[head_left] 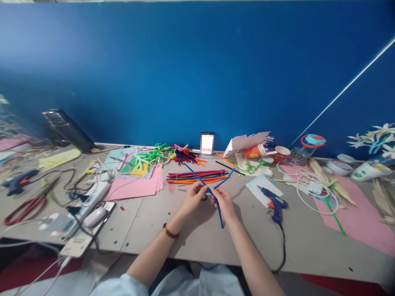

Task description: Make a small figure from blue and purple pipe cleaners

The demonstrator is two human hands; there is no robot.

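Blue pipe cleaners cross between my two hands above the table, with ends sticking out up-left, up-right and down toward me. My left hand pinches them near the crossing point. On the other side my right hand has its fingers closed on the same blue pipe cleaners, close to the left fingertips. Just beyond my hands lies a bundle of coloured pipe cleaners. A small dark ring-shaped thing, perhaps a scissors handle, shows partly behind my left fingers.
A blue glue gun rests at right on light paper, its cord hanging over the front edge. Pink paper, a power strip and red-handled scissors lie left. Paper cups and green pipe-cleaner shapes stand behind.
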